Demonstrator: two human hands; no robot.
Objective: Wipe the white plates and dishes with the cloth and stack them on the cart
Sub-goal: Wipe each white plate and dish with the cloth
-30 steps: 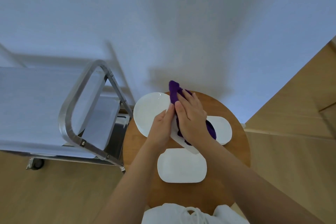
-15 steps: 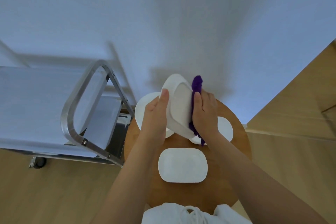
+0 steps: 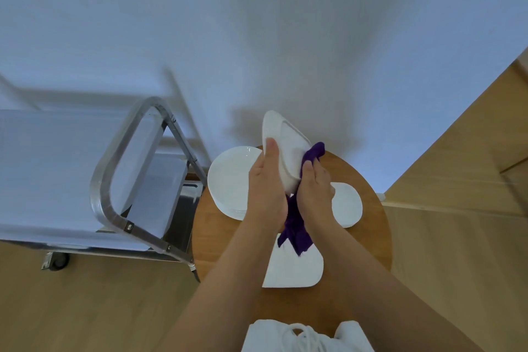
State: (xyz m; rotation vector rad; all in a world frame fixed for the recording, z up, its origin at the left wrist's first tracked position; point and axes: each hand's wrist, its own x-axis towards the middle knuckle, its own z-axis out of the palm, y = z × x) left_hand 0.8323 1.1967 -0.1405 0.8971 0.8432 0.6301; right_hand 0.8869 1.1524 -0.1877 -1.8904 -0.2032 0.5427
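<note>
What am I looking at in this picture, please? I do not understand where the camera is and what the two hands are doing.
There is no machine here. The camera sits on a person's head and looks down at their own hands. The left hand holds a white dish tilted up in the air. The right hand presses a purple cloth against it to wipe it. Below is a round wooden table. On it lie a stack of round plates and two more white dishes, one nearer the person and one on the right. A metal cart stands at the left.
</note>
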